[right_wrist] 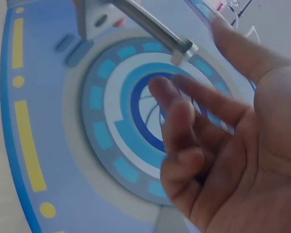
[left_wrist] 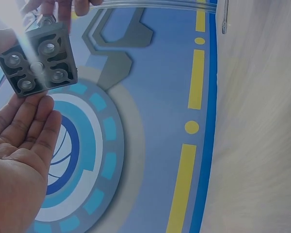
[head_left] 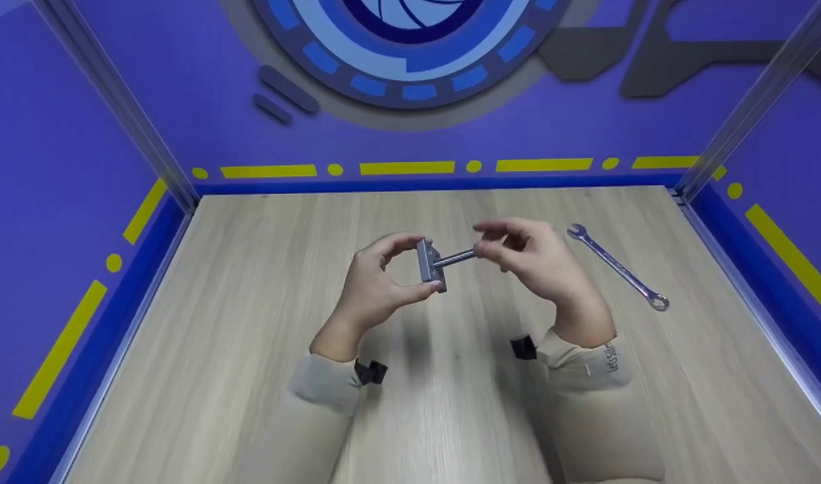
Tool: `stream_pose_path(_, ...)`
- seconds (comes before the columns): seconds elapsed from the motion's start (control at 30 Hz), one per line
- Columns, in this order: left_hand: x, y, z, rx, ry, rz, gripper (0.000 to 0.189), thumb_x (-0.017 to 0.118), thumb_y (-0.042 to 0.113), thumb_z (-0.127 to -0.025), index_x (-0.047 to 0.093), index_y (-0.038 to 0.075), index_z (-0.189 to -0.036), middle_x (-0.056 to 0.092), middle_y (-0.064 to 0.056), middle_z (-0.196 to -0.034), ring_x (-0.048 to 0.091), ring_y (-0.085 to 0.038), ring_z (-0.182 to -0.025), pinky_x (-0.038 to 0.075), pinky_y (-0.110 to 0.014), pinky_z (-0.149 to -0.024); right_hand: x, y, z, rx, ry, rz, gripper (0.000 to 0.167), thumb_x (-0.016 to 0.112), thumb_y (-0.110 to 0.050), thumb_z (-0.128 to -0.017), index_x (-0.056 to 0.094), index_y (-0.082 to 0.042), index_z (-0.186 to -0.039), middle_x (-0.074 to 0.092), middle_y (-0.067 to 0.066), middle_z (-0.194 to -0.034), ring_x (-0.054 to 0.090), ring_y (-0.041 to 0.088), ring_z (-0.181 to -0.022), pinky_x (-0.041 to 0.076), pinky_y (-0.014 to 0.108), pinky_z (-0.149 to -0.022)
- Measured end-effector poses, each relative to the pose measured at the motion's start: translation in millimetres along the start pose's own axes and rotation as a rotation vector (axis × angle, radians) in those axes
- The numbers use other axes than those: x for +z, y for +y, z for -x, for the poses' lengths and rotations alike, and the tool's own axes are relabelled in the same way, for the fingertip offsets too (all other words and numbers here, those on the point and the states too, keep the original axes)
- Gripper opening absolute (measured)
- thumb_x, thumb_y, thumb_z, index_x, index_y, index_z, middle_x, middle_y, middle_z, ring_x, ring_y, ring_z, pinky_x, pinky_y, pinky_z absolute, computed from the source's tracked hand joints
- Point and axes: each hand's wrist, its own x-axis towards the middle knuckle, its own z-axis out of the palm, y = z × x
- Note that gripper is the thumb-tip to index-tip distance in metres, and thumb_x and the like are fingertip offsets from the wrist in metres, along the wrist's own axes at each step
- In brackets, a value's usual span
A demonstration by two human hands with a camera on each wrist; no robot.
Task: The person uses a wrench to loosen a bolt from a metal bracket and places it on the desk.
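My left hand [head_left: 377, 282] holds a small grey square plate [head_left: 427, 262] by opposite edges, thumb below and fingers above, over the table. A shiny metal rod [head_left: 456, 258] stands out from the plate's face toward the right. In the left wrist view the plate's back [left_wrist: 38, 60] shows round holes near its corners and hollow recesses. My right hand [head_left: 528, 259] is at the rod's free end. In the right wrist view that rod end [right_wrist: 185, 48] lies between the spread thumb and loosely bent fingers [right_wrist: 177, 114], which are blurred and not closed round it.
A silver combination wrench [head_left: 619, 269] lies on the wooden table [head_left: 249, 323], right of my right hand. Blue printed panels [head_left: 182, 101] with yellow marks rise at the back and both sides, joined by metal corner posts [head_left: 115, 101].
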Motion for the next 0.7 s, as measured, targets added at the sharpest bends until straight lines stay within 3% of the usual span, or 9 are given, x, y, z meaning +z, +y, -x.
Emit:
stream_pose_path(0.03,0.3,0.3,0.3,0.005,-0.001,-0.006,0.068,0.104,0.019,-0.08,0.076,0.012,-0.141,0.079,-0.002,-0.139,0.071,-0.024,-0.139,0.044,-0.064,-0.134,3,0,-1.1,0.041,0.016,-0.017,0.027,0.077,-0.03,-0.11,0.084,-0.006,-0.12,0.079,0.003,-0.096,0.062,0.014,-0.072,0.052,0.023,-0.065)
stream_pose_path(0.13,1.4,0.8,0.8,0.023,-0.002,-0.029,0.069,0.105,0.019,-0.08,0.075,0.012,-0.142,0.079,-0.002,-0.139,0.071,-0.024,-0.138,0.046,-0.062,-0.133,9,-1,-3.6,0.149,0.052,-0.045,0.053,0.067,-0.047,-0.114,0.081,-0.005,-0.085,0.069,0.0,-0.069,0.059,0.013,-0.061,0.05,0.024,-0.058)
stream_pose_path(0.27,2.8,0.2,0.9,0.033,-0.002,-0.049,0.068,0.105,0.019,-0.08,0.076,0.013,-0.142,0.079,-0.002,-0.139,0.071,-0.024,-0.138,0.048,-0.06,-0.132,15,-1,-3.7,0.225,0.049,-0.032,0.07,0.065,-0.063,-0.111,0.074,-0.009,-0.066,0.06,-0.003,-0.054,0.052,0.014,-0.052,0.041,0.026,-0.05)
stream_pose_path(0.5,2.8,-0.3,-0.3,0.042,-0.008,-0.068,0.067,0.104,0.021,-0.082,0.075,0.012,-0.142,0.078,-0.003,-0.139,0.071,-0.025,-0.14,0.049,-0.059,-0.131,15,0,-4.1,0.217,-0.003,-0.027,0.061,0.074,-0.056,-0.108,0.073,-0.01,-0.069,0.056,-0.006,-0.055,0.049,0.013,-0.053,0.04,0.025,-0.051)
stream_pose_path(0.6,1.7,-0.9,-0.2,0.037,-0.004,-0.073,0.067,0.104,0.021,-0.082,0.075,0.013,-0.142,0.078,-0.002,-0.139,0.071,-0.024,-0.14,0.049,-0.058,-0.132,13,-1,-4.2,0.178,-0.018,-0.011,0.05,0.077,-0.048,-0.108,0.074,-0.009,-0.077,0.057,-0.006,-0.06,0.05,0.012,-0.055,0.039,0.024,-0.052)
stream_pose_path(0.7,0.4,-1.9,0.1,0.027,0.001,-0.064,0.067,0.104,0.022,-0.082,0.075,0.014,-0.142,0.078,-0.002,-0.139,0.071,-0.024,-0.139,0.048,-0.059,-0.133,12,-1,-4.4,0.132,-0.03,-0.03,0.034,0.081,-0.035,-0.107,0.08,-0.006,-0.089,0.062,-0.004,-0.07,0.054,0.012,-0.06,0.045,0.022,-0.054)
